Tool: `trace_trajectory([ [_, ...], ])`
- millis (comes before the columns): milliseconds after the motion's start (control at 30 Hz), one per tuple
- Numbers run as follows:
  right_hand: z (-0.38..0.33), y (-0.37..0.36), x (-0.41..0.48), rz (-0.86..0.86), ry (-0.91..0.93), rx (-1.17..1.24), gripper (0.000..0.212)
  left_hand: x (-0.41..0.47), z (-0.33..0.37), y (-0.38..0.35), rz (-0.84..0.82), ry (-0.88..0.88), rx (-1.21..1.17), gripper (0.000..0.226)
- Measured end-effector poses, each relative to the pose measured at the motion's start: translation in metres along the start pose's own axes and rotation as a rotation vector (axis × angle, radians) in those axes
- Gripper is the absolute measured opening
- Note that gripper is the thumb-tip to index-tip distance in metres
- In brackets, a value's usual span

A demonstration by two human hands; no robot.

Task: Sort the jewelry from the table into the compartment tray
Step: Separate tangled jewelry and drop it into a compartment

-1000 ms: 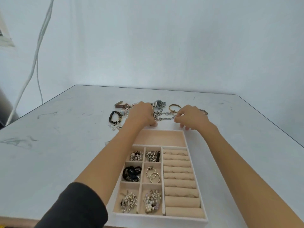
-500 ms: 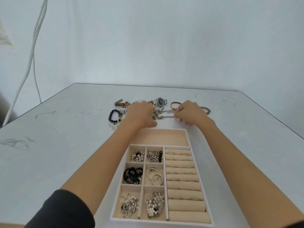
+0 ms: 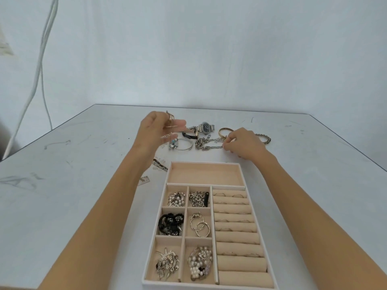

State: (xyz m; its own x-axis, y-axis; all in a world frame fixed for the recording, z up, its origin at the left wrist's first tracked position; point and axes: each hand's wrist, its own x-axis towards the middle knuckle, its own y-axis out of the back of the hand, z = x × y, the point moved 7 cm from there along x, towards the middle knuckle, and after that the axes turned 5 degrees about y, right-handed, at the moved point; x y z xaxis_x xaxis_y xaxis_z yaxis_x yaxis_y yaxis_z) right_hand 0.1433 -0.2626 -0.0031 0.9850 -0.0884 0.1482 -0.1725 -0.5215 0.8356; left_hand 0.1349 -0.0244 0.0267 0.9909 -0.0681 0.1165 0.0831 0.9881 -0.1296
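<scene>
No legible text, even on the watch (image 3: 205, 127) dial.

One compartment tray (image 3: 205, 163) has six small compartments (image 3: 204, 215), one wide compartment (image 3: 206, 174) and nine ring rolls (image 3: 236, 237). The surface (image 3: 83, 185) carries one silver wristwatch (image 3: 205, 127), one gold bangle (image 3: 226, 128), one silver bangle (image 3: 191, 144) and one chain (image 3: 209, 143). Two hands: left hand (image 3: 156, 132) with one thin gold piece (image 3: 170, 120), right hand (image 3: 246, 145) on the chain.

Tray (image 3: 206, 173) beige, white rim; table (image 3: 83, 195) grey, scuffed; watch (image 3: 205, 127) silver w/ dark dial; chain (image 3: 209, 143) silver; thin piece (image 3: 170, 120) goldish.
</scene>
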Motion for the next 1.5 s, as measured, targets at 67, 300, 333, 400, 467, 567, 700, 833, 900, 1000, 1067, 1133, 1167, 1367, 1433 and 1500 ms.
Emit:
trace_trajectory([
  [67,-0.004,0.000,0.001,-0.002,0.009,-0.003,0.012,0.000,0.009,0.010,0.050,-0.012,-0.132,0.012],
  [300,-0.054,-0.004,0.007,0.008,0.116,-0.092,0.012,-0.006,0.027,0.039,0.216,-0.132,-0.094,0.011],
  [333,-0.063,-0.006,0.009,0.003,0.133,-0.110,0.013,-0.006,0.028,0.041,0.217,-0.138,-0.084,0.018],
  [400,-0.077,-0.014,0.016,-0.040,0.164,-0.186,0.017,-0.007,0.028,0.044,0.196,-0.153,-0.050,0.027],
  [467,-0.081,-0.025,0.019,-0.152,0.170,-0.298,0.025,-0.007,0.026,0.045,0.172,-0.169,-0.001,0.030],
  [567,-0.075,-0.038,0.022,-0.269,0.161,-0.329,0.040,-0.006,0.023,0.047,0.187,-0.163,0.025,0.030],
  [700,-0.072,-0.039,0.027,-0.219,0.198,-0.269,0.038,-0.005,0.023,0.046,0.188,-0.160,0.031,0.030],
  [833,-0.070,-0.037,0.028,-0.224,0.244,-0.287,0.028,-0.005,0.020,0.044,0.193,-0.155,0.039,0.030],
  [900,-0.067,-0.036,0.028,-0.270,0.263,-0.339,0.027,-0.005,0.020,0.044,0.200,-0.152,0.042,0.029],
  [1000,-0.061,-0.038,0.027,-0.294,0.292,-0.483,0.026,-0.004,0.019,0.044,0.198,-0.150,0.052,0.029],
  [1067,-0.058,-0.040,0.026,-0.285,0.320,-0.544,0.032,-0.004,0.018,0.043,0.188,-0.155,0.062,0.029],
  [1133,-0.057,-0.039,0.025,-0.219,0.349,-0.418,0.035,-0.003,0.017,0.042,0.182,-0.158,0.073,0.029],
  [1167,-0.056,-0.035,0.025,-0.173,0.335,-0.250,0.035,-0.003,0.016,0.042,0.180,-0.155,0.079,0.029],
  [1367,-0.046,0.003,0.020,0.031,0.022,1.024,0.022,-0.002,0.012,0.041,0.186,-0.142,0.103,0.029],
  [1433,-0.048,0.017,0.019,0.091,-0.028,1.385,0.023,-0.002,0.012,0.041,0.185,-0.146,0.105,0.029],
  [1500,-0.056,0.035,0.018,0.131,-0.030,1.590,0.026,-0.002,0.012,0.041,0.186,-0.148,0.112,0.029],
])
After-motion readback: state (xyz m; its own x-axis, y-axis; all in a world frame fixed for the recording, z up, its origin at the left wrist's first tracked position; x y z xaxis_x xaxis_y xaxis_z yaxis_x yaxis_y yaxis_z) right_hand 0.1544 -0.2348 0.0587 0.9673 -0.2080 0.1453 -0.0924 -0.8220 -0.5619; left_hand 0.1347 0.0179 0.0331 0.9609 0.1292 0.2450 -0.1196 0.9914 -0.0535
